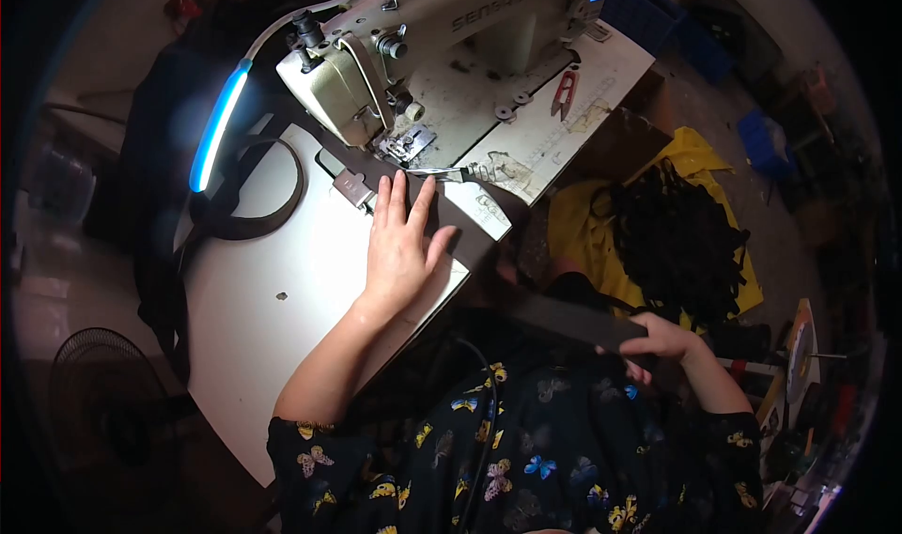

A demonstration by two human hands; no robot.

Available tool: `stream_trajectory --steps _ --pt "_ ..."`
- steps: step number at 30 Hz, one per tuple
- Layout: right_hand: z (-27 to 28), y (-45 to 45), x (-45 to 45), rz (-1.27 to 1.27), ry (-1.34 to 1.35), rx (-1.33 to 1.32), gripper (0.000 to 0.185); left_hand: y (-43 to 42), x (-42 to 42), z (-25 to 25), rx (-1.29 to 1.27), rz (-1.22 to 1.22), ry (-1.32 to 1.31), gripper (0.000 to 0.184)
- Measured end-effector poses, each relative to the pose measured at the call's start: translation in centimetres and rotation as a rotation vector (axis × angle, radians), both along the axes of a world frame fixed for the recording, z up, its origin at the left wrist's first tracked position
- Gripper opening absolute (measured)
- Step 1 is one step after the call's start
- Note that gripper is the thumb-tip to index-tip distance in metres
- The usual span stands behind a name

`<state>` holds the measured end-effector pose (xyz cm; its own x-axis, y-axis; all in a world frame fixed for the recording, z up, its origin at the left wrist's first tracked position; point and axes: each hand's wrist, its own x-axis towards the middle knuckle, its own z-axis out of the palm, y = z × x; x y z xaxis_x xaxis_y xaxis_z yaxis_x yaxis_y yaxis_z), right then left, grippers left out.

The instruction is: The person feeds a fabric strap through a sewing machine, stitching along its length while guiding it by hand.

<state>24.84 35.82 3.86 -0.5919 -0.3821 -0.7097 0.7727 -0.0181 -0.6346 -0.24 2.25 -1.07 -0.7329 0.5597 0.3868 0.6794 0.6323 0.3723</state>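
My left hand (399, 243) lies with its fingers spread on a dark strap (465, 229) on the white table (282, 346), just in front of the presser foot of the sewing machine (413, 55). A metal buckle (353, 188) is beside its fingertips. Beyond the table's edge, at the right, my right hand (658, 339) is closed round a wide dark strap (573, 323), thumb on top. Tweezers (442, 172) rest near the needle plate.
Red thread snips (564, 94) and bobbins (505, 112) lie on the machine bed. A lit lamp (221, 125) hangs at the left. Black straps (681, 243) are piled on yellow cloth (583, 243) at the right. A fan (108, 393) stands lower left.
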Motion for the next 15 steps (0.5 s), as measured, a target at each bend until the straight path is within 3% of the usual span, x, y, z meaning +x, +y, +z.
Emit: stream_trajectory --steps 4,6,9,10,13,14,15 --pt "4.0 -4.0 -3.6 -0.146 0.237 -0.067 0.04 0.1 0.2 0.6 -0.024 -0.003 0.022 0.074" --pt "6.4 -5.9 -4.8 -0.202 0.657 -0.489 0.041 0.2 0.3 0.5 -0.008 -0.006 0.032 0.073" --pt "7.2 -7.6 -7.1 -0.054 0.977 -0.801 0.053 0.1 0.1 0.3 -0.022 -0.005 0.037 0.072" --pt "7.6 -7.6 -7.0 -0.053 0.981 -0.799 0.053 0.1 0.1 0.4 -0.02 -0.006 0.04 0.072" --pt "8.1 -6.3 -6.5 -0.078 0.622 -0.508 0.046 0.0 0.1 0.4 -0.002 0.001 0.012 0.071" --pt "8.0 -5.7 -6.0 -0.107 0.454 -0.353 0.037 0.0 0.2 0.5 -0.003 -0.004 0.018 0.071" --pt "6.8 -4.4 -5.8 0.019 0.402 -0.171 0.036 0.0 0.2 0.5 -0.003 -0.008 0.022 0.071"
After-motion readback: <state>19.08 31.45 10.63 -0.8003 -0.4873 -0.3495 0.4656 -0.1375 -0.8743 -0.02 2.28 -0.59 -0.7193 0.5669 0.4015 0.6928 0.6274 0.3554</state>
